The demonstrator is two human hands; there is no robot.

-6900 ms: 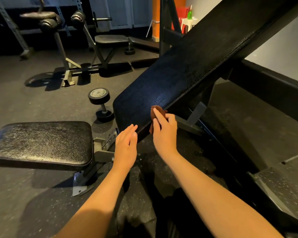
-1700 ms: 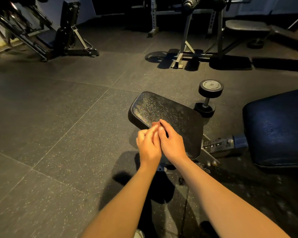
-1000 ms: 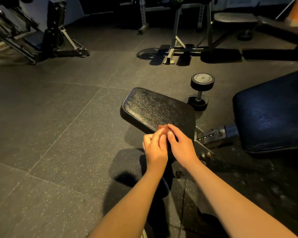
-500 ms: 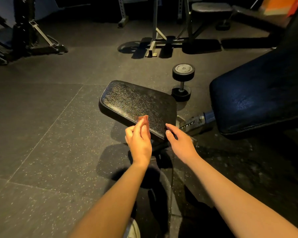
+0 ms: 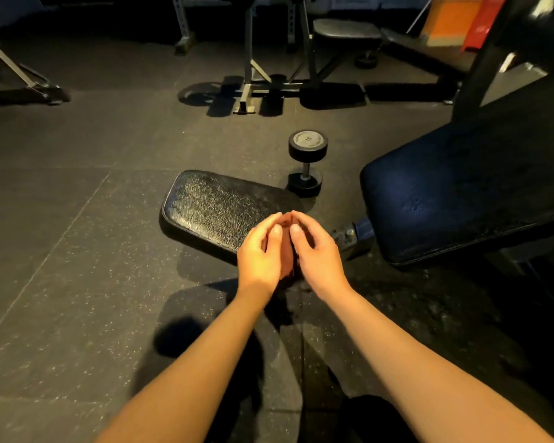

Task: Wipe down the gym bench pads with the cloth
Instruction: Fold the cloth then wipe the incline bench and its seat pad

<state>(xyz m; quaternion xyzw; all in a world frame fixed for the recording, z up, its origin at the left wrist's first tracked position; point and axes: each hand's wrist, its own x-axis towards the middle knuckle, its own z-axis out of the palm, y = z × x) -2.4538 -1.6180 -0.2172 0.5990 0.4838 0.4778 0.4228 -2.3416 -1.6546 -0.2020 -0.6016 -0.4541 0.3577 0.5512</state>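
A small brown cloth (image 5: 287, 254) is bunched between my two hands, mostly hidden by them. My left hand (image 5: 260, 252) and my right hand (image 5: 318, 252) cup it from either side with bent fingers, their fingertips meeting at the top. Both hands hover over the near right corner of the black seat pad (image 5: 216, 207), which lies flat and low. To the right, the dark blue back pad (image 5: 454, 187) slopes upward, apart from my hands.
A black dumbbell (image 5: 306, 161) stands on the rubber floor just behind the seat pad. The bench frame bracket (image 5: 352, 235) joins the two pads. Another bench and rack legs (image 5: 269, 81) stand at the back; an upright post (image 5: 486, 59) rises at right.
Half a second ago my left hand alone held the cloth and my right hand was apart. My right hand has since closed in, and both hands now hold the cloth.
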